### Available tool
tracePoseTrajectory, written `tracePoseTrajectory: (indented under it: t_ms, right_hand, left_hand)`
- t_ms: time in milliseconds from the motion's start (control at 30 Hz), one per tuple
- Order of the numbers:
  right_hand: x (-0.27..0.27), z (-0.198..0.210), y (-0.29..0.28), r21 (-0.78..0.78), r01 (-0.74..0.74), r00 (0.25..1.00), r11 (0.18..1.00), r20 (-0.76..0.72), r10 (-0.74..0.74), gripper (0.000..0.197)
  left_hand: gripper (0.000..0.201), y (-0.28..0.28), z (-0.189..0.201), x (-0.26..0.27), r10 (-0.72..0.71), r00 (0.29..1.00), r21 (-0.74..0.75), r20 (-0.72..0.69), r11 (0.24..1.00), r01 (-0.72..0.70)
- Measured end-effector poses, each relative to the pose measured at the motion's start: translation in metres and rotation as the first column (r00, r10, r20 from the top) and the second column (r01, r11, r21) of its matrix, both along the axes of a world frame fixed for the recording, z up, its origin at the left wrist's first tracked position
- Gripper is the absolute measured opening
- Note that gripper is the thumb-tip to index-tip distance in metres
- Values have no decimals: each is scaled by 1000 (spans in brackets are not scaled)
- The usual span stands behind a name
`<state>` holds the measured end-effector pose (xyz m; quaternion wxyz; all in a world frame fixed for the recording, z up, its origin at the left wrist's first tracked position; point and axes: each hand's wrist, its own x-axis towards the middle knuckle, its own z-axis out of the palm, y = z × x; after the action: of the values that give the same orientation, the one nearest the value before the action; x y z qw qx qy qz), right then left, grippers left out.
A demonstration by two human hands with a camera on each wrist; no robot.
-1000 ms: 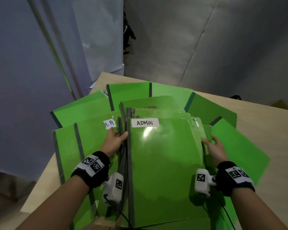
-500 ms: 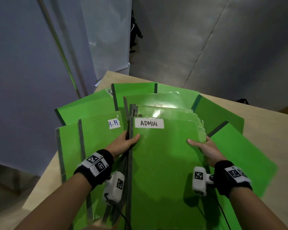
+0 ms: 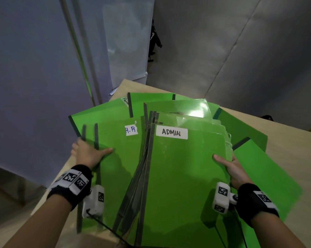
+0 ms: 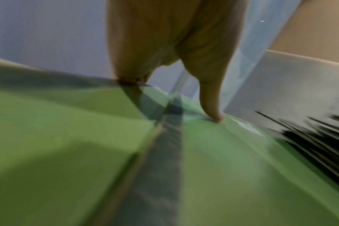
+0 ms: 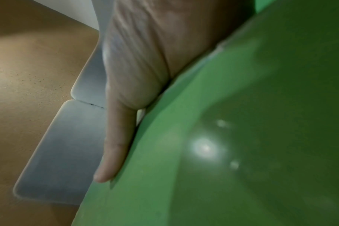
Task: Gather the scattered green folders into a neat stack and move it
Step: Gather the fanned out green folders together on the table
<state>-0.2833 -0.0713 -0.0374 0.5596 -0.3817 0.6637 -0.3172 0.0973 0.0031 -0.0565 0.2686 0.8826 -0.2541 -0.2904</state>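
Note:
Several green folders lie fanned over a light wooden table. On top in the middle is a stack headed by the folder labelled ADMIN. My right hand grips its right edge, thumb on the cover and fingers hidden underneath; the right wrist view shows the thumb along the green cover. To the left lies the folder labelled H.R. My left hand holds its left edge, the thumb pressing on top while the fingers go under the edge.
More green folders stick out at the back, far right and right. The table's left edge and corner are close to my left hand. Grey wall panels stand beyond it. Bare tabletop shows at the right.
My left hand left the spine of the ADMIN stack and moved left to the H.R folder's outer edge. The right hand kept its hold on the stack's right edge.

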Motion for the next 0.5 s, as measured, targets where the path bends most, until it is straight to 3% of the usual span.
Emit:
tracePoseTrajectory:
  t_ms: [100,200,333,433,500]
  right_hand:
    - [-1,2,4,-11,-5,1000,1000,-7,5,65]
    - [-1,3,8,-16,-2,1000,1000,18,2,61]
    - [7,0,15,14,-47,997,999,68,45,61]
    - [15,-2,19,5,-38,996,999,85,38,84]
    - [20,-3,17,-10,-18,997,1000,70,18,78]
  left_hand:
    - [99,-11,4,-14,-4,974,-225,-226,973,-48]
    - [77,-22,8,-16,-88,917,-250,-388,968,-13]
    - [54,-34,11,-34,-279,864,-391,-419,914,106]
    - [49,-38,16,-52,-323,824,-449,-466,888,94]
    - [55,-39,20,-57,-369,786,-466,-495,877,118]
